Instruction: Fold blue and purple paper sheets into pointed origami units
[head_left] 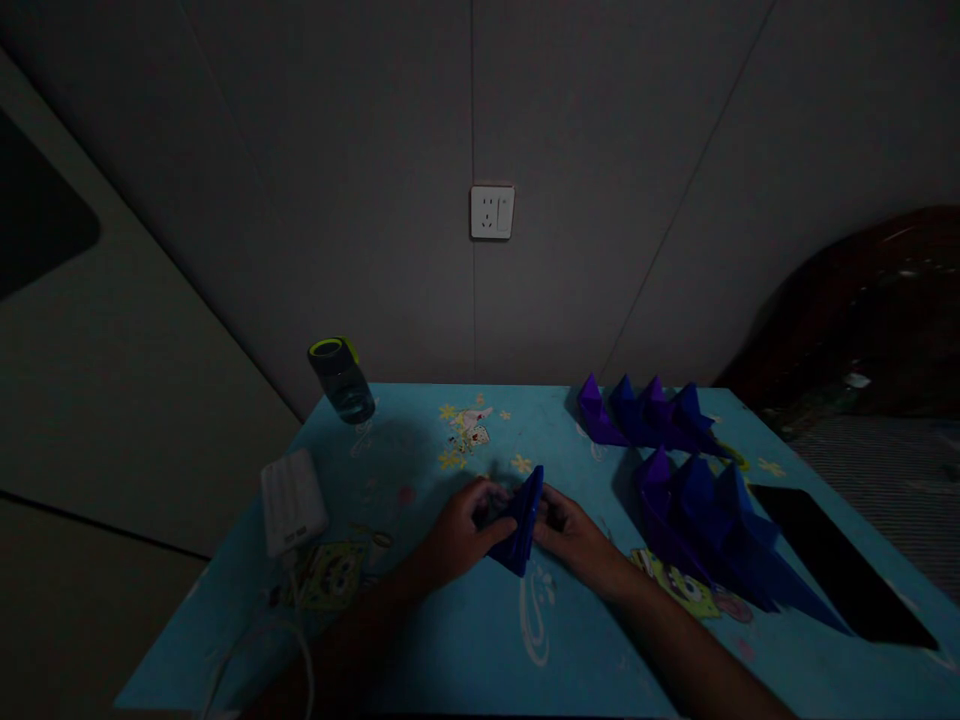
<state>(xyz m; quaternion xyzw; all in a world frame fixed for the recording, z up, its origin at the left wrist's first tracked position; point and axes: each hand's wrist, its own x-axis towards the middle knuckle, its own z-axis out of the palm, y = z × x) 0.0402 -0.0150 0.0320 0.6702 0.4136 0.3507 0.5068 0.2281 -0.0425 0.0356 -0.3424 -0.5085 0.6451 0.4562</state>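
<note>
A piece of folded blue paper [528, 520] is held upright above the middle of the table, its layers pressed into a triangle. My left hand [474, 525] grips it from the left, thumb lying on its near face. On the other side my right hand [568, 530] pinches its right edge, with some fingertips hidden behind the paper. To the right lie folded paper boats in purple and blue, nested in two rows: a near row [701, 510] and a far row [649, 415].
A water bottle [343, 385] stands at the back left. Nearer, a white power bank [293, 502] has a cable [304, 640] running to the front edge. A dark flat phone or tablet [840, 565] lies at the right. The patterned blue tablecloth [465, 640] meets the wall behind.
</note>
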